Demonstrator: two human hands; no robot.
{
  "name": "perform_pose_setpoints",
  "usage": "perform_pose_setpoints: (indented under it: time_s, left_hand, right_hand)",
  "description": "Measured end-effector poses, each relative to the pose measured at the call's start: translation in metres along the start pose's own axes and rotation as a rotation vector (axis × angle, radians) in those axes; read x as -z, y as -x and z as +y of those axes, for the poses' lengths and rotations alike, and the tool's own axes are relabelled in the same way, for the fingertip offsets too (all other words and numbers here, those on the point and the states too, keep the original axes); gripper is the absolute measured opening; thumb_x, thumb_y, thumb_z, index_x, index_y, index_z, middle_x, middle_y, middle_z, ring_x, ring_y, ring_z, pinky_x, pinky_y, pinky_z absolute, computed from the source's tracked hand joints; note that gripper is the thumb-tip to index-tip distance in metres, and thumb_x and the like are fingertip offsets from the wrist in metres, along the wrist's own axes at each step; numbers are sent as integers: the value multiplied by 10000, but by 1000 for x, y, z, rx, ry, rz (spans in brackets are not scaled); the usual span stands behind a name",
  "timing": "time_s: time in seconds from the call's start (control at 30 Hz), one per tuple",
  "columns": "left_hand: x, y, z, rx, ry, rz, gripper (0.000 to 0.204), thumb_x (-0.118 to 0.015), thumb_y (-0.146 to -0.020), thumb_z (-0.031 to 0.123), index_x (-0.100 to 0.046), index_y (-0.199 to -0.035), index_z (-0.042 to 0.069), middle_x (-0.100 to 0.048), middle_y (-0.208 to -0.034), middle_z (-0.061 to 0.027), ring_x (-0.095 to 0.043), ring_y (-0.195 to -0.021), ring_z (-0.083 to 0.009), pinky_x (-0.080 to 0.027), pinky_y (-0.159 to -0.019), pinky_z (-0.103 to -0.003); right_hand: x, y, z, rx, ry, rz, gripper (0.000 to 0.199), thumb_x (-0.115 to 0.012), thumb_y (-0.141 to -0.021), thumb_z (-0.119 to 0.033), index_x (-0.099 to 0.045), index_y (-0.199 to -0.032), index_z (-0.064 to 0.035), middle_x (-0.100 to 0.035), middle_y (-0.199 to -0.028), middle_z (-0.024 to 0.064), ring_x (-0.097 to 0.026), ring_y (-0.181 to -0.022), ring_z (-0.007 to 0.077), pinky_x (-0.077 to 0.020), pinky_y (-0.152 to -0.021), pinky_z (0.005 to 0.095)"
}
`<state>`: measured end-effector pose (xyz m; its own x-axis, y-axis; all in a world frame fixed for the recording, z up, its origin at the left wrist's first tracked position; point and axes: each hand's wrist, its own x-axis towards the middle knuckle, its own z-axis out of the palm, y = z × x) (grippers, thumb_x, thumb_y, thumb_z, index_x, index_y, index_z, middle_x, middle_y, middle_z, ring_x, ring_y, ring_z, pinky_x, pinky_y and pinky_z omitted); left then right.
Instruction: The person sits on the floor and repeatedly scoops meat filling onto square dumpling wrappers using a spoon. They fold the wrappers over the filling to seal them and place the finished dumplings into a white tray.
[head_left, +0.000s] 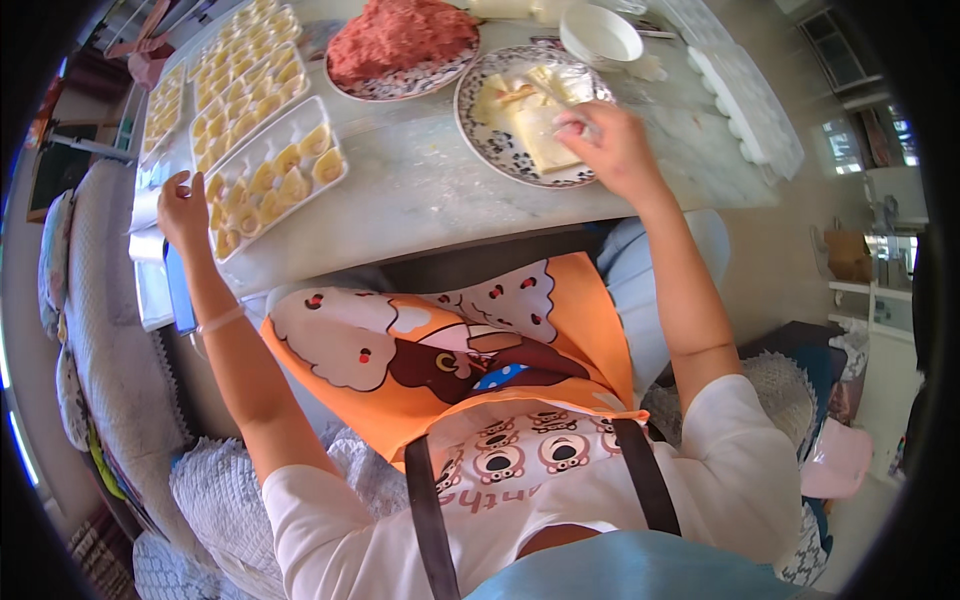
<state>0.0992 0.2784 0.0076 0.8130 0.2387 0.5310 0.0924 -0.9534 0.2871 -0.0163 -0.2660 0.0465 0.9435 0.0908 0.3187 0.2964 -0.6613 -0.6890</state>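
My right hand (612, 148) grips a thin, pale stick-like utensil (552, 92), which slants over a patterned plate (478, 135). On that plate lies a stack of pale yellow square dough wrappers (545, 145), with a bit of pinkish filling (515, 95) at its far end. Out to the left, my left hand (183, 212) is loosely curled beside the nearest white tray (283, 222). Its fingertips look apart, and nothing shows between them. Folded dumplings (263, 180) sit in rows in this tray.
More trays of dumplings (240, 95) stretch away at the far left. A plate heaped with pink minced meat (400, 45) stands at the back middle, with a white bowl (600, 38) to its right. Empty white moulded trays (745, 105) line the marble table's (400, 190) right side.
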Motion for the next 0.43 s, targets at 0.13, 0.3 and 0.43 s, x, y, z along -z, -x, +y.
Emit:
perform_pose_setpoints:
  time_s: [0.13,0.3,0.43]
  left_hand:
    - [23,30,97,-65,519,-48,169,-683,-833,160,-681,-978,72,-621,-749,-9,-553,-648,-71,-444,-613,-210]
    - [42,74,167,-128,977,-255,141,-615,-884,71,-654,-1004,7,-628,-816,15,-545,-706,-27,-430,-621,-173]
    - [51,111,221,-32,1313,-729,178,-589,-900,61,-602,-1055,-27,-611,-903,-18,-531,-800,-66,-429,-723,-196]
  right_hand:
    - [-5,-1,12,20,182,-326,192,-685,-740,-142,-609,-816,16,-604,-786,142,-592,-690,243,-459,-632,337]
    - [-10,-7,18,66,139,-286,176,-652,-772,-155,-617,-787,17,-609,-699,130,-574,-630,220,-440,-599,334]
    - [-1,-12,20,-176,32,-259,214,-643,-795,-214,-663,-823,-3,-642,-706,148,-605,-630,215,-453,-607,325]
